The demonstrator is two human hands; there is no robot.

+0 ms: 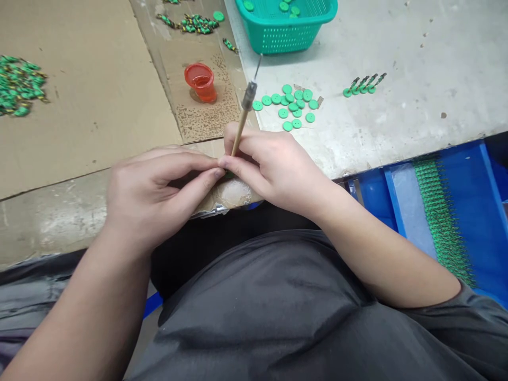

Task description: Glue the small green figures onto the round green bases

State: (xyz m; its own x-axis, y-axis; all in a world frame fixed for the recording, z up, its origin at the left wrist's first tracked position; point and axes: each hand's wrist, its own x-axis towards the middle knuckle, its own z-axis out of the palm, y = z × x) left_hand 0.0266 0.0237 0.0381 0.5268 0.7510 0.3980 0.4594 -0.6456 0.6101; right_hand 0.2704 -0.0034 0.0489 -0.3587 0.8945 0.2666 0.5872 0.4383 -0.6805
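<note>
My right hand (273, 166) is closed around a thin wooden-handled tool (243, 119) whose metal needle tip points up and away from me. My left hand (153, 193) is pinched shut, its fingertips meeting the right hand's at the table's near edge. A small green piece (229, 173) barely shows between the fingertips. Beyond the hands lies a loose cluster of several green round discs (291, 105) on the grey table (397, 63).
A small red cup (201, 82) stands on brown cardboard (79, 106). A teal basket (286, 24) with green discs sits at the back. Assembled green pieces lie at the left (18, 84), back (194, 24) and right (363, 84). A blue bin (444, 211) holds rows of green parts.
</note>
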